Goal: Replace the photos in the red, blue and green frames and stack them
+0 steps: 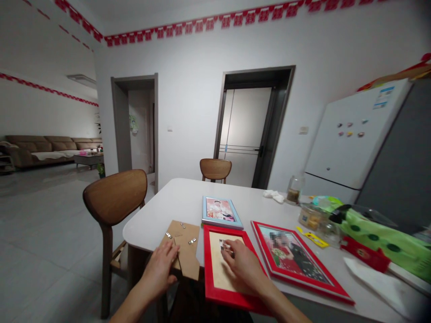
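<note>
My left hand [162, 265] rests with its fingers apart on the left edge of a brown backing board [189, 232], which has metal clips and a fold-out stand. To its right, a red frame [209, 269] lies around a cream sheet [218, 273]. On that sheet is a small photo [223, 245], partly covered by the bent fingers of my right hand [240, 262]; whether they grip it is hidden. A light blue frame [220, 211] with a picture lies behind. Right of my right hand is a larger red frame [296, 260] with a couple's picture.
The white table [175, 197] carries a glass jar [294, 190], crumpled tissue [274, 195], clear containers [310, 216], a yellow item [314, 238] and a green bag [387, 237] on the right. Wooden chairs [117, 197] stand at the left and far side.
</note>
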`<state>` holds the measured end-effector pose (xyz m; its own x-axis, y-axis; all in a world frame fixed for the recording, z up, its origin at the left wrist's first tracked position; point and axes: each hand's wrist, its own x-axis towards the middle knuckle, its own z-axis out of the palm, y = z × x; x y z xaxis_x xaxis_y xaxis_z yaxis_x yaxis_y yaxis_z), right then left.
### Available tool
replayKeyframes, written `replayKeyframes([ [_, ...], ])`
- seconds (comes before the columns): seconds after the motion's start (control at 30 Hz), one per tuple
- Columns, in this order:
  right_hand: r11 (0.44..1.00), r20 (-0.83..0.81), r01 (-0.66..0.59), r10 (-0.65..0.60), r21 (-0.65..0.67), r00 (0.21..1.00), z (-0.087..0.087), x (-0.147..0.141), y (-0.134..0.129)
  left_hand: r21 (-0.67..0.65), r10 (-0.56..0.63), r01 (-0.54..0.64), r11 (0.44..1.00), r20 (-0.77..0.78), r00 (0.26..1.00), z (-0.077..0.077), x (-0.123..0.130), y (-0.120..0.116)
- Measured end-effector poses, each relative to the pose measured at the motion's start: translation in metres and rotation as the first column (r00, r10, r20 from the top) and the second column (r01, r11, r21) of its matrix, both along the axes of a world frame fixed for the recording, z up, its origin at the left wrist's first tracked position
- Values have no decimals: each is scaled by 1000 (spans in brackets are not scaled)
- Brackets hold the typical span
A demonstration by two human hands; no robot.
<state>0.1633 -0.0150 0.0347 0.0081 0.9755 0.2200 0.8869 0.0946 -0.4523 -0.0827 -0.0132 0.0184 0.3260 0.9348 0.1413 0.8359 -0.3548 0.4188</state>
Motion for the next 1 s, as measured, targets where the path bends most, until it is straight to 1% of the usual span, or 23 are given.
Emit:
replayKeyframes([
  [0.07, 989, -1, -133, 133, 65, 991, 0, -31, -2, 34, 73, -73, 997, -11, 997, -9, -10, 11],
  [0.13, 968, 35, -223, 221, 112, 975, -2, -62, -3, 75, 67, -68, 995, 19, 998, -16, -14, 18],
  [0.23, 964, 121, -245, 233, 100, 965, -8, -95, -1, 119, 38, -46, 992, 69, 997, -21, -15, 22],
  [0.33, 975, 157, -206, 191, 80, 969, -12, -104, 3, 151, 67, -88, 985, 133, 989, -21, -16, 25],
  [0.47, 978, 152, -187, 172, 92, 973, -12, -98, 9, 166, 65, -110, 980, 254, 965, -19, -18, 29],
  [0.57, 973, 67, -220, 216, 72, 974, -8, -94, 9, 144, 78, -123, 982, 286, 955, -13, -17, 28],
  [0.63, 971, -50, -226, 230, 83, 972, -2, -89, 5, 132, 76, -121, 984, 304, 950, -4, -15, 22],
  [0.73, 966, -212, -225, 248, 126, 945, 11, -72, -9, 167, 28, -92, 982, 349, 937, 16, -6, 7],
  [0.8, 965, -276, -230, 257, 128, 926, 19, -53, -21, 189, -22, -50, 981, 360, 933, 29, 6, -7],
  [0.87, 965, -300, -241, 260, 100, 918, 24, -29, -34, 168, -89, 32, 985, 344, 935, 38, 22, -19],
  [0.93, 967, -292, -243, 253, 71, 922, 24, -3, -43, 135, -172, 135, 982, 315, 933, 41, 40, -29],
  [1.0, 973, -276, -228, 230, 41, 933, 20, 20, -49, 114, -248, 225, 968, 280, 927, 40, 58, -34],
])
